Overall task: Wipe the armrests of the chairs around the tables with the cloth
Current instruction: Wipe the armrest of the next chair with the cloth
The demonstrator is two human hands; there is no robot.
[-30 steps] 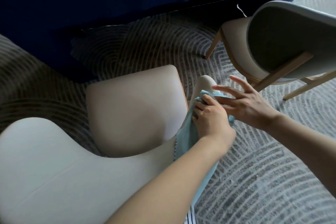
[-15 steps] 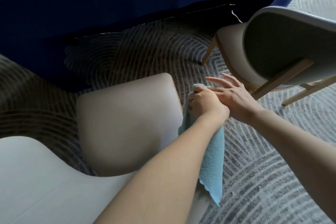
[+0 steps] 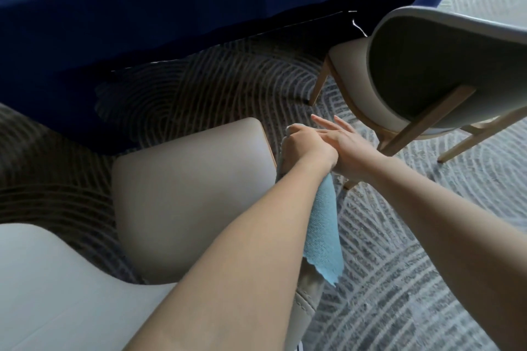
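Observation:
A beige upholstered chair (image 3: 188, 196) stands right below me, its seat toward the blue-draped table. My left hand (image 3: 306, 144) is closed around a light blue cloth (image 3: 323, 234) at the front tip of the chair's right armrest (image 3: 306, 293). The cloth hangs down along the armrest under my forearm, which hides most of the armrest. My right hand (image 3: 346, 141) lies against the back of my left hand with its fingers stretched out flat, holding nothing that I can see.
A second chair (image 3: 445, 65) with wooden legs stands tilted to the right, its nearest leg close to my right hand. A dark blue tablecloth (image 3: 171, 8) hangs across the top. Grey patterned carpet (image 3: 399, 279) covers the floor.
Both hands have slid forward along the right armrest to its front tip. The cloth now trails longer behind my left hand, and my view has shifted over the seat.

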